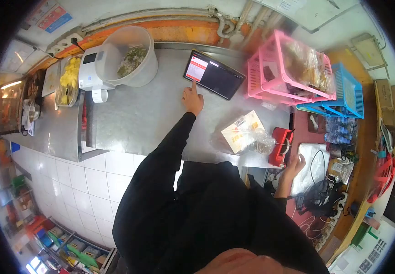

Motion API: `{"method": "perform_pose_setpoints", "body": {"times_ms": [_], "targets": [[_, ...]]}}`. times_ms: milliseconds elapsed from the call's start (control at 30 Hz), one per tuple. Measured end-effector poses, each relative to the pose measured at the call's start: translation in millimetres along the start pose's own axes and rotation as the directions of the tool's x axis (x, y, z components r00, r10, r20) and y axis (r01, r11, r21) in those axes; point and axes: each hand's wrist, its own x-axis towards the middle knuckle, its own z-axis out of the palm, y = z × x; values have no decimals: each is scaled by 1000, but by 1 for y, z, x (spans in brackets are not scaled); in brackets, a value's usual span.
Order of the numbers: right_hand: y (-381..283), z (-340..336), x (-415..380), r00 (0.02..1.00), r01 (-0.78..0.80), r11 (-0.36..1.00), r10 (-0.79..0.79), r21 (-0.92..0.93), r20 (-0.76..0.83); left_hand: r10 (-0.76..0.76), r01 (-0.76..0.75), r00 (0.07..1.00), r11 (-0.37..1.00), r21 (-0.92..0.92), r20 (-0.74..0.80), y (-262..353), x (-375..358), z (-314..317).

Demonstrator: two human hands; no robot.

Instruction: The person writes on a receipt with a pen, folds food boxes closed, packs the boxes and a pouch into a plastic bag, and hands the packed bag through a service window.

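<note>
My left hand [192, 100] reaches across the steel counter to a tablet [214, 74]. Its index finger is stretched out to the lower edge of the lit screen, where a white and red panel shows; the other fingers are curled with nothing visible in them. At the counter's right end, my right hand [292, 168] is beside a red tape dispenser [279, 147], fingers apart and holding nothing I can see. Between the hands, a white and yellow printed box [243, 132] sits in a clear plastic bag [263, 142].
A pink basket [263, 84] of packets and a blue basket [343, 98] stand at right. White plastic bags [309, 166] and cables lie beyond the counter's right edge. Leftward are a clear tub [145, 73], a white receipt printer [88, 75] and a container of yellow pieces [67, 91].
</note>
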Motion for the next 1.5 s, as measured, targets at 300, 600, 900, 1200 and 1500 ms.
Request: {"method": "perform_pose_setpoints", "body": {"times_ms": [300,600,900,1200,1500], "targets": [[-6,1,-5,1000,-5,1000,5,-8,15,37,-34,997,999,41,-74,4,9,15],[7,19,2,989,-28,1000,26,9,149,6,-14,989,998,-54,-149,9,7,2],[-5,63,9,645,684,583,-202,-439,737,563,-463,826,661,-591,-18,38,-142,-64],[38,90,-18,712,592,763,-345,-260,611,628,-542,770,739,-400,117,121,-170,-71],[-86,103,-89,841,335,942,-289,-21,457,614,-588,777,625,-513,-140,150,-165,-61]]}}
